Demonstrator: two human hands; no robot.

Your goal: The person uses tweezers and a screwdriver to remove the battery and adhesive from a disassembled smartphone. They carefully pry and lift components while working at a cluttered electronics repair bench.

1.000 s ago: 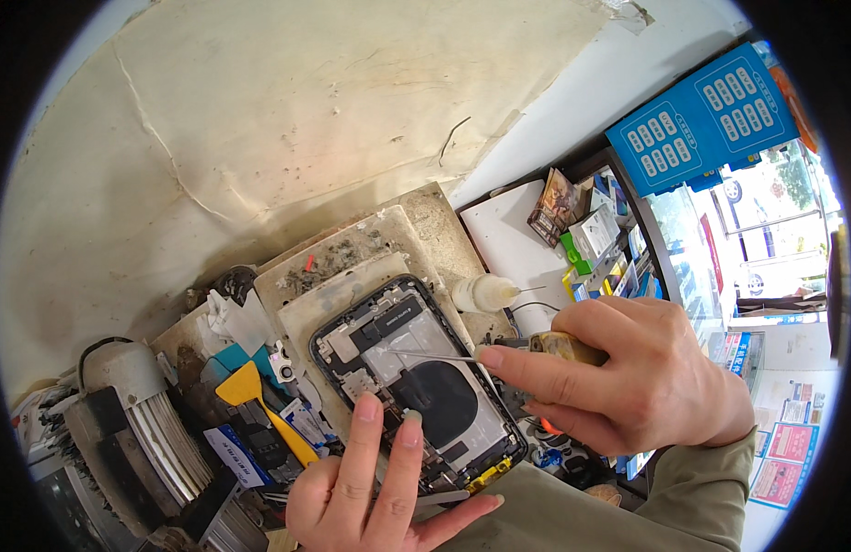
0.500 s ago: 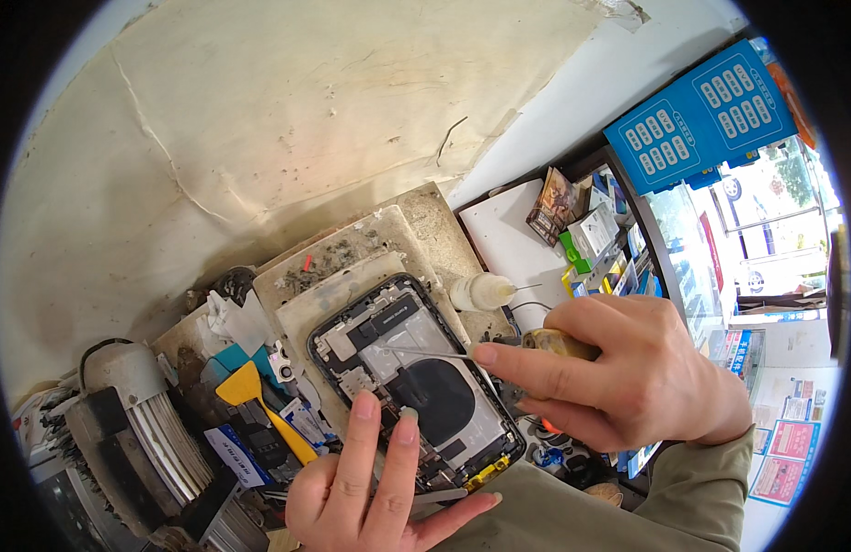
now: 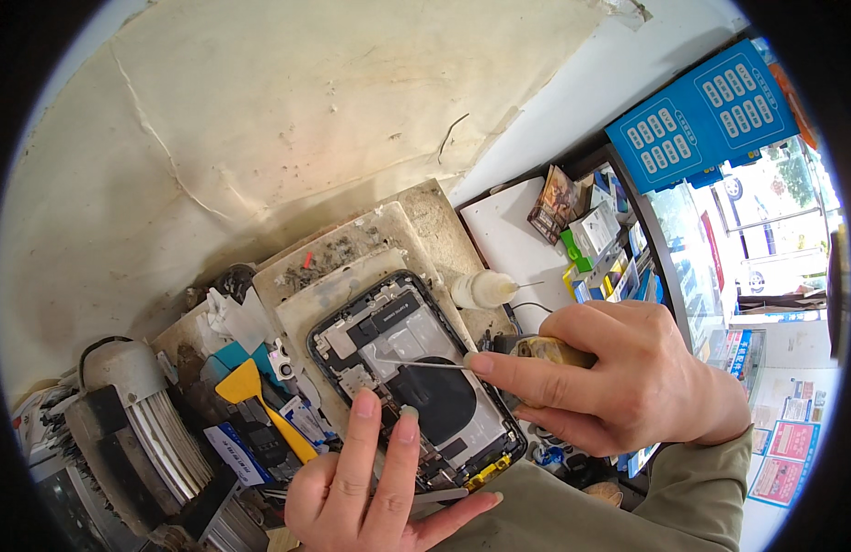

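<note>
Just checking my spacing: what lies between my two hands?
In the head view, the opened phone lies between your left hand and right hand, with a thin metal tool reaching over it.

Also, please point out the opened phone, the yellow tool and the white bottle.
Opened phone (image 3: pixel 438 397), head view: its black inner pad.
Yellow tool (image 3: pixel 278 421), head view: its handle.
White bottle (image 3: pixel 483 291), head view: its body.

The phone (image 3: pixel 434 397) is laid on a block (image 3: pixel 299 317), with a scraper (image 3: pixel 245 386) placed to its left, a bottle (image 3: pixel 483 290) to its right, and a wall (image 3: pixel 333 101) behind.
</note>
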